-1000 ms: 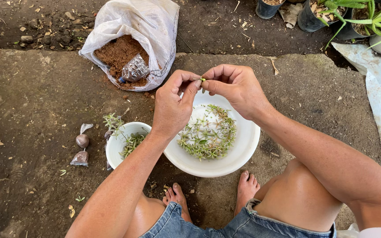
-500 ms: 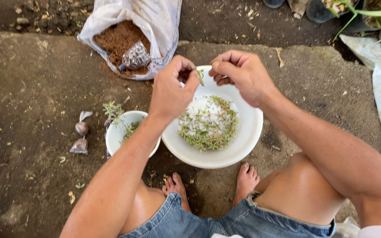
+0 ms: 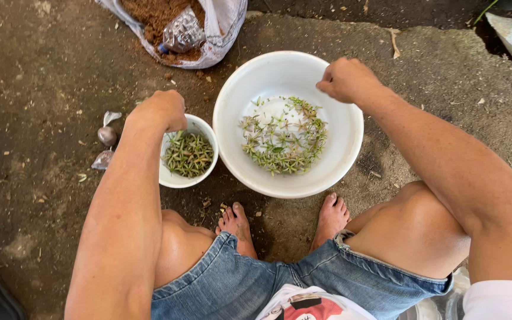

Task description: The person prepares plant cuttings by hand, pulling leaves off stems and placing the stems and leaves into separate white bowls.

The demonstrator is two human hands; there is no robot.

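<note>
Head view: left hand (image 3: 160,110) over small bowl (image 3: 173,175) (sprigs (image 3: 188,154) point every way).

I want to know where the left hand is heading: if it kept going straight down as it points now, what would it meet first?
Probably the green sprigs in the small white bowl, though its height above them is unclear.

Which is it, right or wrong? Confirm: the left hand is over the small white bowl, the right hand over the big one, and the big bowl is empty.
Wrong on one point. In the head view the big white bowl holds small green star-shaped sprigs. The left hand over the small white bowl and the right hand are as stated.
</note>
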